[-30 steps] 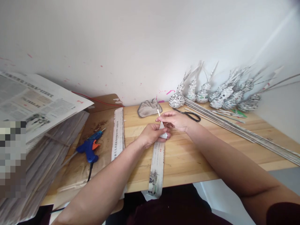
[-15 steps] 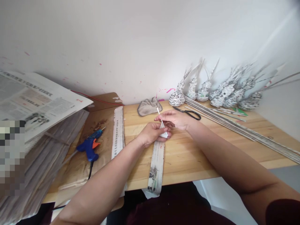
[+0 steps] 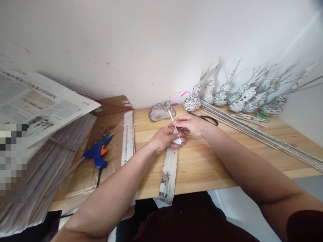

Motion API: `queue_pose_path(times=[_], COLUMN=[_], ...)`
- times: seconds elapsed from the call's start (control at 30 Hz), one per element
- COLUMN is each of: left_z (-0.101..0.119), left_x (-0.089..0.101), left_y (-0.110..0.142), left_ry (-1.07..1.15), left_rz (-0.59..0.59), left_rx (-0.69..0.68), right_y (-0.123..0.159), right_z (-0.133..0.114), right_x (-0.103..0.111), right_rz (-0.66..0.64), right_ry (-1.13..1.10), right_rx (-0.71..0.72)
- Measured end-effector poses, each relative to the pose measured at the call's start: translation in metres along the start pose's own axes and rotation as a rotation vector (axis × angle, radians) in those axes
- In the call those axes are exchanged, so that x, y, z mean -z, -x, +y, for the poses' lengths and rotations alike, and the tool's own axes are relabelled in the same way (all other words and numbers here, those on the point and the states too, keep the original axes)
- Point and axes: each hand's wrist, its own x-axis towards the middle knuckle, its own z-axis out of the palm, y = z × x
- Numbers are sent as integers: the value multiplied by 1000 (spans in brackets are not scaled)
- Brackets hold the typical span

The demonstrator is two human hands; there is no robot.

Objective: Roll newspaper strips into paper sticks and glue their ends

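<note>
Currently, the newspaper strip (image 3: 168,171), extended past the front edge of the counter (image 3: 202,168), is gripped by the left hand (image 3: 164,138), its rolled tip (image 3: 171,115) by the right hand (image 3: 190,124).

paper strip (image 3: 168,171) partly hidden, rods (image 3: 267,139) cropped right

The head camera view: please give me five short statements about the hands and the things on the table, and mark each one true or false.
1. The left hand and right hand both hold the paper strip. True.
2. The glue gun lies to the right of the strip. False: it lies to the left.
3. The grey cloth lies near the wall. True.
4. The right hand grips the scissors. False: they lie on the table.
5. The strip's near end reaches past the table edge. True.
</note>
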Motion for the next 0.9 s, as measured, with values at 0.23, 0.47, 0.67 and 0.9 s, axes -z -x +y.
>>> queue_pose_path(times=[0.23, 0.47, 0.67, 0.9], left_z=[-3, -2, -2, 0], left_x=[2, 2, 1, 2], left_y=[-1, -1, -1, 0], left_ry=[-1, -7, -5, -10], left_rz=[-32, -19, -18, -1], left_rx=[13, 27, 31, 51], right_y=[-6, -2, -4, -1], right_z=[6, 3, 4, 2], right_x=[-2, 3, -1, 3], right_rz=[121, 38, 146, 34], right_ry=[-66, -43, -46, 15], right_rx=[-4, -30, -10, -3])
